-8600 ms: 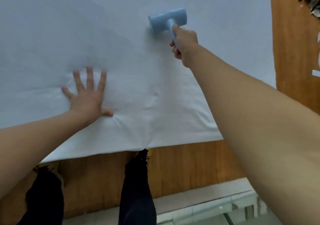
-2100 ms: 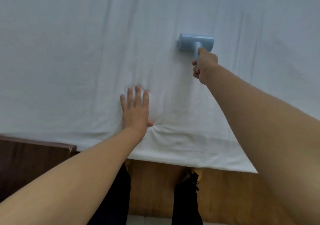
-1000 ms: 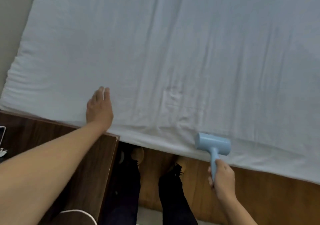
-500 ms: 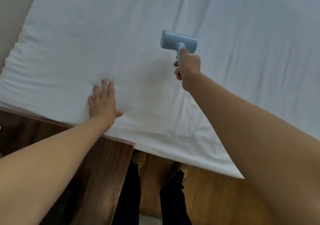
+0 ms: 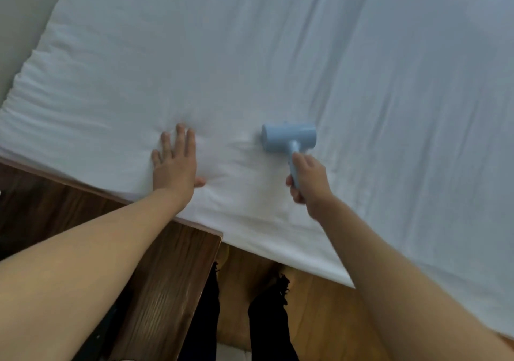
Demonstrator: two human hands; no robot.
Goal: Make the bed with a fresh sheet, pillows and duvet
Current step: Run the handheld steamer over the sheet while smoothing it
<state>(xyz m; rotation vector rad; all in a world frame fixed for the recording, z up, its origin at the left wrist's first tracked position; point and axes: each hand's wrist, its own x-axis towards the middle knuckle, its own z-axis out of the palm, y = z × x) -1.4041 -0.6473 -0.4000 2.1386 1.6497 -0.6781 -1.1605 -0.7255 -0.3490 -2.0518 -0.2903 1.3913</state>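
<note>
Sheet (image 5: 278,54) of white cotton-like cloth is spread over the mattress and fills most of the view; soft lengthwise creases run across it, and fine gathered ripples are seen at its left corner. The left hand (image 5: 173,166) is laid flat on the sheet near the bed's near edge, fingers straight and slightly spread, thumb out to the side, with small puckers in the cloth around it. A roller (image 5: 289,136), pale blue, smooth plastic and T-shaped with a short cylindrical head, is set on the sheet just right of that hand. Its slim handle is gripped by the right hand (image 5: 307,182), fingers curled round it. A nightstand (image 5: 167,277) of dark wood grain is seen below the left forearm, against the bed. Lighter wood floor (image 5: 319,305) and black trousers (image 5: 267,319) with frayed hems are seen below.
</note>
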